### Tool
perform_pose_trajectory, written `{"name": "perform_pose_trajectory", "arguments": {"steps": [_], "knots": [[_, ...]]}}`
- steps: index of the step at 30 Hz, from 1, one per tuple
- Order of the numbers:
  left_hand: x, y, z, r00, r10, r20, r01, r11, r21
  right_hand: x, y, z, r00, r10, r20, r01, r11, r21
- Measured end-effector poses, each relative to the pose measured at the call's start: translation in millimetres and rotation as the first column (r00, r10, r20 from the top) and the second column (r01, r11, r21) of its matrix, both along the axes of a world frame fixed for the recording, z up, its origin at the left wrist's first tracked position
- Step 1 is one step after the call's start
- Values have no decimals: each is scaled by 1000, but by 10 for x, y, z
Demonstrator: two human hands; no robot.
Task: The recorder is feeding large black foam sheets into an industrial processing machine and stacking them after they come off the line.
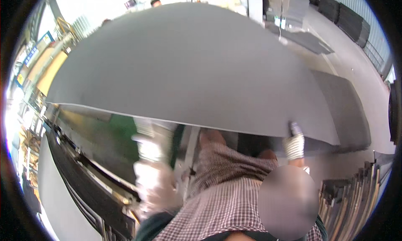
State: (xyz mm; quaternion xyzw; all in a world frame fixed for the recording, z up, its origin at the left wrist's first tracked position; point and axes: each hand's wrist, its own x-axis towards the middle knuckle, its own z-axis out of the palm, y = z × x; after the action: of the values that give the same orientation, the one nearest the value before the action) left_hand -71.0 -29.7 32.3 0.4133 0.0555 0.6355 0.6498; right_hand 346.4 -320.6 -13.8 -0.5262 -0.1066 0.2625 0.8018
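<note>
A large, thin dark-grey sheet (188,69) spans most of the head view, its pale near edge crossing in front of my body. My right hand (295,144), in a white striped glove with a dark thumb, grips that near edge toward the right; the thumb lies on top and the other fingers are hidden underneath. On the left, my left hand (153,130) reaches beneath the sheet. Its fingers are covered by the sheet and the glove is blurred, so its grip cannot be made out. A shiny pale sleeve covers my left forearm (154,178).
Dark sheets (347,111) lie low on the right, beyond the held sheet. Many thin boards (351,199) stand on edge at lower right. A long dark-edged stack (75,178) runs along the left. Green surface (121,136) shows below the sheet.
</note>
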Motion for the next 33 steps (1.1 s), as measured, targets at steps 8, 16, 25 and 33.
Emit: {"name": "perform_pose_trajectory", "arguments": {"steps": [8, 16, 25, 33], "knots": [[1360, -1078, 454, 977, -195, -81, 136, 874, -466, -522, 227, -75, 835, 279, -474, 65, 806, 588], [1096, -91, -240, 997, 1, 83, 61, 671, -739, 362, 247, -468, 894, -124, -430, 223, 956, 188], [1100, 364, -271, 994, -9, 111, 99, 535, -839, -147, 472, 598, 946, -312, -84, 318, 946, 70], [1322, -61, -274, 977, -201, 69, 184, 642, -745, -267, 414, 979, 965, -156, -210, 207, 945, 254]]}}
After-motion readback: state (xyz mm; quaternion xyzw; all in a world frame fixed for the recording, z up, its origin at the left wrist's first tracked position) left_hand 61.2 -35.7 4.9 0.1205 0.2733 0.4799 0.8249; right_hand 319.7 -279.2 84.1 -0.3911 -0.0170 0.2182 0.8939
